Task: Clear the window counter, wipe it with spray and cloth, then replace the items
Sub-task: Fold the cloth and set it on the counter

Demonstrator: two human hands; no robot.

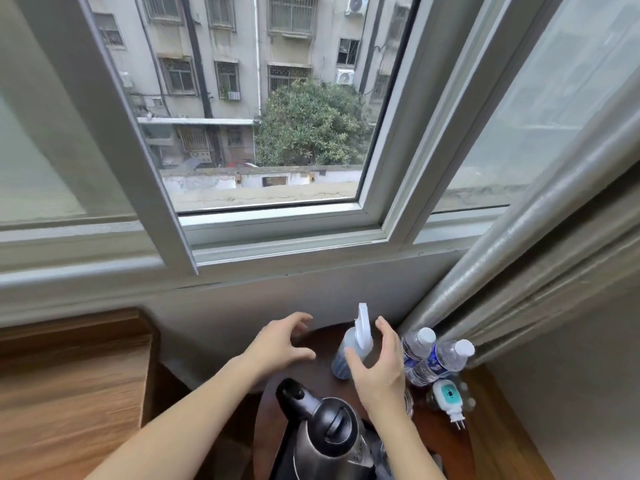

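A small round dark-wood table [308, 344] is being viewed from above, beneath an open window [270, 133] and beside a grey curtain [519, 271] hanging at its right. A spray bottle [351, 351] with a white trigger head is standing near the table's far edge, slightly tilted, and it is being flanked by both hands. The left hand [280, 344] is being held over the far left edge of the table, its fingers spread and loosely curved, grasping nothing. The right hand [379, 363] is being held just beside the bottle's right side, fingers released and nearly straight, thumb reaching across in front of the bottle; whether the skin is touching the bottle cannot be told. Two clear water bottles [429, 358] with white caps are lying against each other at the table's far right edge, close to the curtain. A small white plug-in device [448, 398] with a teal face is lying at the right edge. A dark electric kettle [332, 434] is standing at the near edge of the table. A lighter wooden counter [69, 393] is being seen to the left of the table.
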